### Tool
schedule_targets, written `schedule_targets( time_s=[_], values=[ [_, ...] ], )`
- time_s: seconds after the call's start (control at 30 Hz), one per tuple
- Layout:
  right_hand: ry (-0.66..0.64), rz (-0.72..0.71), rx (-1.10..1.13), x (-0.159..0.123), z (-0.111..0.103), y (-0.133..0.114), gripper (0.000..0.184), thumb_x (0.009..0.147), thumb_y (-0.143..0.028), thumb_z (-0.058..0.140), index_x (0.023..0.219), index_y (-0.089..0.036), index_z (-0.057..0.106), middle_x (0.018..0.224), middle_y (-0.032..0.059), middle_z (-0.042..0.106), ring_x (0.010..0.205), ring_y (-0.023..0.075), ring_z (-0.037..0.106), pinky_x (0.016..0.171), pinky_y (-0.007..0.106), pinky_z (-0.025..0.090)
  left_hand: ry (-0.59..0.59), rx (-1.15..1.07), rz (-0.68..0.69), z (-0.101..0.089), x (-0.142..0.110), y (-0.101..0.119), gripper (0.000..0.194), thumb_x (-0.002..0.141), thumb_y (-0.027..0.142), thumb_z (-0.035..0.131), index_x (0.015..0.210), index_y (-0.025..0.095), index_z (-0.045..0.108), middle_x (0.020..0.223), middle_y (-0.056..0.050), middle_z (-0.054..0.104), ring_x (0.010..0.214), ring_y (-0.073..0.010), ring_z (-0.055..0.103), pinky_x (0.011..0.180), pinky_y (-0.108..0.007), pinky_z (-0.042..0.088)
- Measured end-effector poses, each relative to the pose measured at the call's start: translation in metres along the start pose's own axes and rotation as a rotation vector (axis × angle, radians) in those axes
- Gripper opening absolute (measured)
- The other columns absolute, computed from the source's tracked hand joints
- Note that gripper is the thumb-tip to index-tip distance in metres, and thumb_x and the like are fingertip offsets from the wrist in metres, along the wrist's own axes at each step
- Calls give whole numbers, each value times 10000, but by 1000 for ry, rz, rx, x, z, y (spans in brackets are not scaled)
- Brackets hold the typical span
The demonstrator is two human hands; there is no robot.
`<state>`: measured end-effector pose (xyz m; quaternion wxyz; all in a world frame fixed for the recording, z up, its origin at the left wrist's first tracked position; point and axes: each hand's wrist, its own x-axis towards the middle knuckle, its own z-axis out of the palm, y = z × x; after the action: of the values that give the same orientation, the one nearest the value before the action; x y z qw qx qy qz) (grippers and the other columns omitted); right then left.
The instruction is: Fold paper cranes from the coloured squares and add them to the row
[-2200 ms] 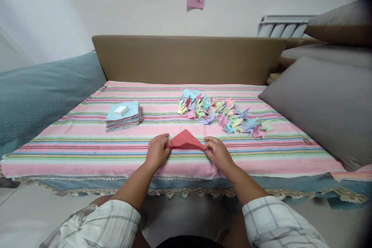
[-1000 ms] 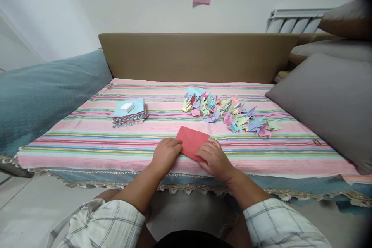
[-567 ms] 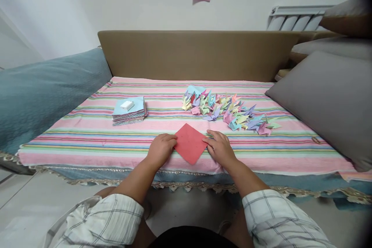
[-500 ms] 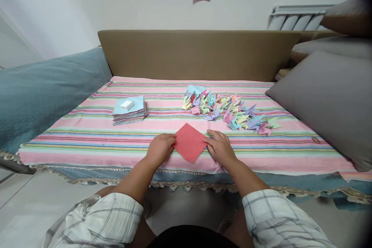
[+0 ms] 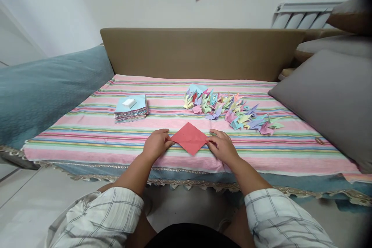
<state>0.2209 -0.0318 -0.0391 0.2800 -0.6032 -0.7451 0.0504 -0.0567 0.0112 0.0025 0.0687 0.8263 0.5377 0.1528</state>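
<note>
A red square of origami paper point(image 5: 189, 136) lies turned like a diamond, with a crease running across its middle between the side corners. Its left corner is pinched between the thumb and fingers of my left hand point(image 5: 157, 144). At the opposite corner, my right hand point(image 5: 223, 146) grips the paper the same way. The near half of the paper looks slightly raised; how far it is bent I cannot tell. Beyond my right hand spreads a group of folded paper cranes point(image 5: 229, 110) in several pastel colours.
A stack of paper sheets point(image 5: 132, 114) with a small white object point(image 5: 129, 103) on top sits at the left. Grey cushions point(image 5: 325, 97) border the right side, a blue armrest point(image 5: 58, 89) the left. The striped cloth point(image 5: 87, 128) covers the seat before a brown backrest point(image 5: 200, 54).
The red paper has become shorter from front to back, its near corner lifting as it bends along the crease. My left hand has shifted slightly left. The view has moved a little.
</note>
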Motion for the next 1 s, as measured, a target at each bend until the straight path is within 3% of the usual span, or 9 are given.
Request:
schedule_targets(
  time_s=[0.47, 0.57, 0.67, 0.8, 0.9, 1.0],
  values=[
    [-8, 204, 30, 11, 5, -5, 265, 854, -412, 453, 841, -244, 658, 1204, 53, 563, 1100, 234, 486, 904, 413, 335, 101, 47, 53, 10, 7, -5, 285, 830, 394, 488, 672, 193, 614, 1032, -76, 648, 982, -242, 580, 850, -357, 438],
    [-4, 236, 10, 13, 6, -7, 266, 846, -427, 468, 781, -232, 637, 1188, 48, 569, 1091, 233, 486, 893, 398, 326, 180, 78, 9, 11, 6, 1, 211, 807, 360, 531, 878, 183, 622, 1055, -93, 638, 989, -252, 572, 850, -377, 441],
    [2, 255, -19, 15, 6, -11, 264, 827, -431, 498, 714, -213, 594, 1119, 45, 587, 1038, 221, 499, 864, 366, 324, 325, 166, 81, 14, 1, 17, 310, 825, 339, 517, 1084, 179, 578, 1280, -116, 521, 1173, -282, 458, 986, -448, 338],
    [16, 253, -69, 17, 6, -14, 255, 799, -431, 531, 680, -205, 538, 955, 29, 602, 925, 201, 512, 788, 323, 328, 199, 230, 397, 31, -10, 41, 404, 859, 423, 459, 1207, 230, 528, 1343, -60, 480, 1288, -262, 343, 1088, -471, 175],
    [30, 247, -98, 17, 7, -13, 239, 780, -434, 549, 700, -210, 530, 854, 18, 595, 856, 196, 512, 745, 310, 331, 133, 269, 426, 47, -14, 50, 662, 792, 555, 499, 1337, 194, 398, 1412, -101, 382, 1322, -286, 283, 1087, -476, 173],
    [67, 240, -94, 16, 8, -14, 207, 771, -415, 565, 818, -213, 565, 889, 33, 604, 869, 207, 519, 759, 325, 348, 103, 298, 394, 56, -15, 50, 739, 768, 623, 473, 1352, 180, 378, 1427, -114, 353, 1319, -301, 286, 1078, -488, 186]
  ],
)
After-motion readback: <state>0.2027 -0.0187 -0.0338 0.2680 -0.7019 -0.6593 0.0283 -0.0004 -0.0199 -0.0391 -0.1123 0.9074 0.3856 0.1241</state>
